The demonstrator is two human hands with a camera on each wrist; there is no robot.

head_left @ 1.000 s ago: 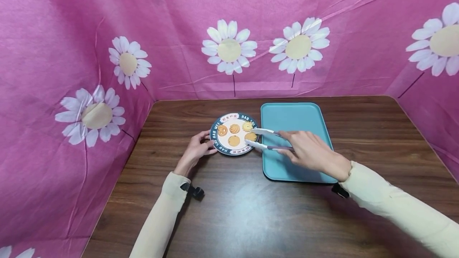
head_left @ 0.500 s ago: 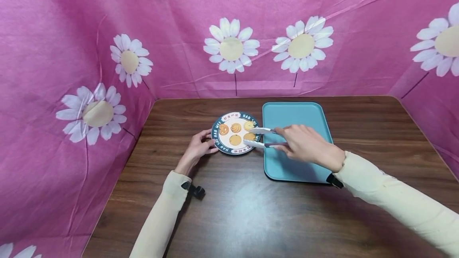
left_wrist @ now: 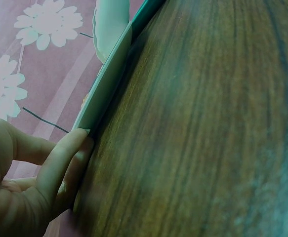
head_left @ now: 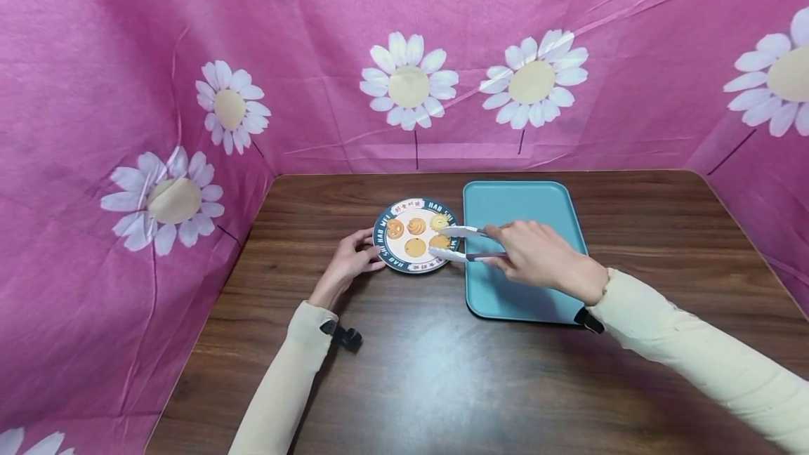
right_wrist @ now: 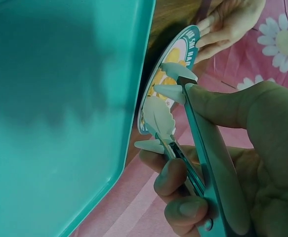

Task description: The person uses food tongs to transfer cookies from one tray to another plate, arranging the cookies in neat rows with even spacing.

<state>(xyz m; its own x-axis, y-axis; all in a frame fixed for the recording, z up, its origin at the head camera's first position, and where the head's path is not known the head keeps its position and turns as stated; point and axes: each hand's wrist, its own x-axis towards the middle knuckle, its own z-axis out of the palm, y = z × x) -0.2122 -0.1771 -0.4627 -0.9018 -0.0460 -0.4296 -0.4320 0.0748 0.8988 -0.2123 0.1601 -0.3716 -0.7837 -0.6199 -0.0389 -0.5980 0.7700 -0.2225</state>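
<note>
My left hand (head_left: 346,263) holds the left edge of a round plate (head_left: 385,258), which has a dark blue lettered rim. In the left wrist view the plate (left_wrist: 104,89) is seen edge-on, with fingertips against its rim. Several cookies lie on it, among them a swirled cookie (head_left: 416,226) and a plain round cookie (head_left: 415,248). My right hand (head_left: 537,255) grips a pair of tongs (head_left: 483,255) with pale scalloped tips. The tips stand apart over the plate's right side, around a cookie (head_left: 439,240) there. Whether they touch it, I cannot tell.
Close to the plate's right side lies a turquoise tray (head_left: 515,202), partly under my right hand. Both are on a dark wooden table (head_left: 404,371). Pink cloth (head_left: 316,104) with printed daisies rises behind and at the sides.
From one second ago, my right hand and the tongs shifted slightly left. Over the last half second they barely moved. My left hand keeps its hold on the plate.
</note>
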